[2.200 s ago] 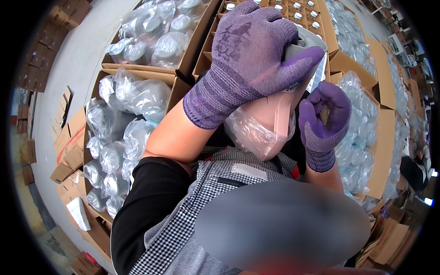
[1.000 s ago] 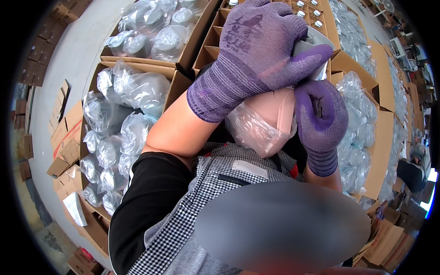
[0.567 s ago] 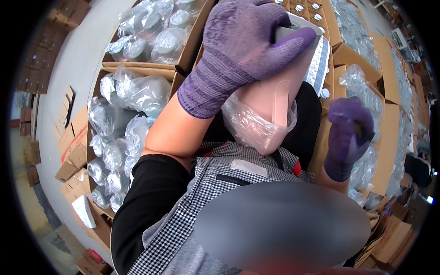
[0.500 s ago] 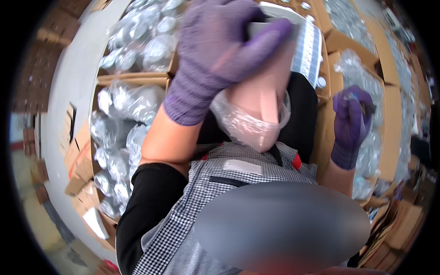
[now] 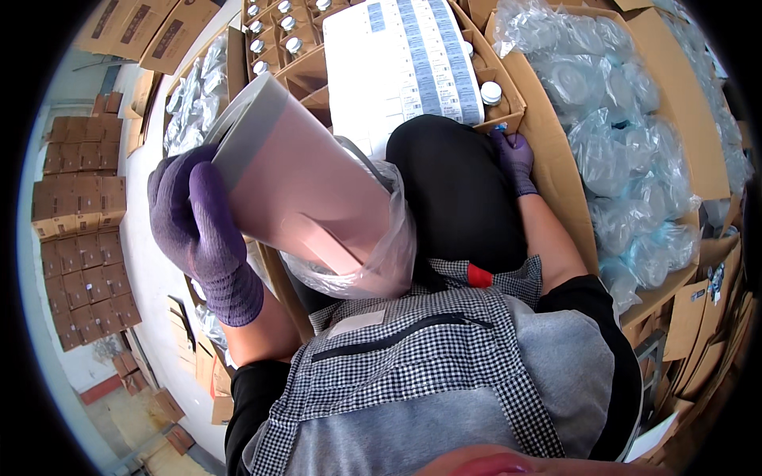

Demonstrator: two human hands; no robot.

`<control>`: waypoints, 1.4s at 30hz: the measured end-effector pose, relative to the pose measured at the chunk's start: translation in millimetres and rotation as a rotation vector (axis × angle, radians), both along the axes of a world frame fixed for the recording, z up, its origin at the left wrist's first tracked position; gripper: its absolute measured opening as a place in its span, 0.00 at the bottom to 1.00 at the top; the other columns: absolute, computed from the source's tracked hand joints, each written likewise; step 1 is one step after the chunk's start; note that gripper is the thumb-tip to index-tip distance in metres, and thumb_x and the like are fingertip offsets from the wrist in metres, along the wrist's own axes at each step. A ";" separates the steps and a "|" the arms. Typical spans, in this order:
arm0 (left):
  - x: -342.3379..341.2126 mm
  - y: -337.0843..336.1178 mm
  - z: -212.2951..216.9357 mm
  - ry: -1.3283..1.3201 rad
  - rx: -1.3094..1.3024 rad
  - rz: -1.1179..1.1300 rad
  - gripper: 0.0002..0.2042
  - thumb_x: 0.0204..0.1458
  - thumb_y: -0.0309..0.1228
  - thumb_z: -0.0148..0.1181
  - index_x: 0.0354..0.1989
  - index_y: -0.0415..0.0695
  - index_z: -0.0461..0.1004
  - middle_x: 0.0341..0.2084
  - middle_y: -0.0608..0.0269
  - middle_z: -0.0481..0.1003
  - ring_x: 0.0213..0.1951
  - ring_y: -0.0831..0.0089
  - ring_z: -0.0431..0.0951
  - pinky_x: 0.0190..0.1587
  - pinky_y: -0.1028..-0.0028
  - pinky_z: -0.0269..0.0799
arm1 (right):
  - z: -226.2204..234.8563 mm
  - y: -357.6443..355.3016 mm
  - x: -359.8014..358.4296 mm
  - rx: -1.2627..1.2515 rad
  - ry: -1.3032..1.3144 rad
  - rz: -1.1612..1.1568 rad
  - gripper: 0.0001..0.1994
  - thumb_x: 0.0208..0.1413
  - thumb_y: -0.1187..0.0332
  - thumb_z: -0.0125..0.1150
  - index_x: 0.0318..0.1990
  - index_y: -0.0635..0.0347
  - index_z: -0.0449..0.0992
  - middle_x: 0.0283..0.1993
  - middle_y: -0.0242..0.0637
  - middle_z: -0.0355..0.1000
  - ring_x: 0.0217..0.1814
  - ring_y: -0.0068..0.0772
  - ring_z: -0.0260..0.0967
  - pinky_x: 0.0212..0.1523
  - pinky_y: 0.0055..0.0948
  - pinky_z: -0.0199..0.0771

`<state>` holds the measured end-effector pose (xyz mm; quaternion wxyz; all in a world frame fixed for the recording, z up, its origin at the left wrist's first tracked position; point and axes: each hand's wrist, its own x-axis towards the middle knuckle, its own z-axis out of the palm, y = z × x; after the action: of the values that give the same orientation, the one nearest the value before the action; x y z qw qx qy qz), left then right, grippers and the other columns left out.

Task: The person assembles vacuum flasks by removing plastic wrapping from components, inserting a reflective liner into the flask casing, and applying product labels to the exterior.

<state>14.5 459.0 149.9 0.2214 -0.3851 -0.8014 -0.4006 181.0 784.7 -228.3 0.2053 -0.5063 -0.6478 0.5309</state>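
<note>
My gloved left hand point(image 5: 198, 226) grips a pink tapered container, like a jug point(image 5: 313, 182), by its grey-banded end. It lies tilted over my lap, its other end inside a clear plastic bag point(image 5: 349, 274). A narrow raised pink strip runs along its side. Beyond my knee, my gloved right hand point(image 5: 516, 155) is closed at the corner of a cardboard carton point(image 5: 512, 107). A small bluish bit shows at its fingertips, too small to name. Close to that hand stands a white-capped bottle point(image 5: 491, 94). Printed label sheets point(image 5: 397, 71) lie on the carton.
Several white-capped bottles point(image 5: 290, 28) stand in carton dividers ahead. To the right is an open box of bagged clear plastic containers point(image 5: 611, 143); more bagged pieces point(image 5: 198, 95) fill a box on the left. Stacked brown cartons point(image 5: 83, 238) line the far left; flattened cardboard point(image 5: 706, 341) leans right.
The pink jug has moved left and tilted, still in my left hand. My right hand has gone from the bagged containers to the carton corner by my knee. The view has shifted.
</note>
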 end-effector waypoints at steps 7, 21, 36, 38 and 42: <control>-27.5 -15.4 24.0 -0.389 0.008 -0.305 0.22 0.64 0.41 0.46 0.39 0.29 0.76 0.34 0.53 0.75 0.37 0.66 0.74 0.44 0.69 0.67 | -56.9 -23.6 54.9 -0.228 0.234 -0.127 0.21 0.62 0.50 0.61 0.45 0.62 0.80 0.39 0.36 0.78 0.37 0.33 0.74 0.43 0.33 0.72; -259.5 193.9 -203.2 -1.176 -0.350 0.080 0.45 0.41 0.60 0.73 0.61 0.37 0.71 0.61 0.42 0.68 0.51 0.52 0.77 0.54 0.57 0.75 | 165.9 24.7 -192.7 -0.093 0.278 0.555 0.12 0.59 0.59 0.63 0.37 0.60 0.77 0.28 0.26 0.68 0.32 0.18 0.65 0.40 0.22 0.70; -331.3 216.1 -275.5 -0.918 -0.395 0.073 0.40 0.46 0.51 0.72 0.63 0.38 0.68 0.53 0.48 0.76 0.52 0.58 0.78 0.58 0.62 0.72 | 102.9 30.8 -259.7 0.057 0.210 0.476 0.16 0.61 0.57 0.56 0.43 0.61 0.78 0.32 0.36 0.74 0.36 0.25 0.68 0.47 0.27 0.72; -321.3 214.9 -264.1 -1.103 -0.255 0.039 0.37 0.47 0.51 0.71 0.61 0.38 0.71 0.49 0.49 0.77 0.48 0.57 0.79 0.54 0.60 0.74 | 103.2 34.2 -257.3 -0.021 0.227 0.450 0.16 0.61 0.56 0.57 0.44 0.60 0.78 0.33 0.36 0.74 0.37 0.25 0.69 0.48 0.27 0.72; -285.4 204.4 -200.4 -1.095 -0.236 -0.289 0.21 0.54 0.35 0.65 0.55 0.36 0.75 0.43 0.50 0.80 0.42 0.59 0.82 0.48 0.63 0.78 | 114.3 36.8 -245.7 0.038 0.283 0.544 0.15 0.60 0.58 0.60 0.45 0.60 0.78 0.36 0.33 0.73 0.39 0.23 0.68 0.49 0.25 0.71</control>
<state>-270.9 663.3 -50.5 -0.3268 -0.2491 -0.7778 -0.4756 -64.8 821.5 -114.0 0.1533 -0.2315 -0.7345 0.6192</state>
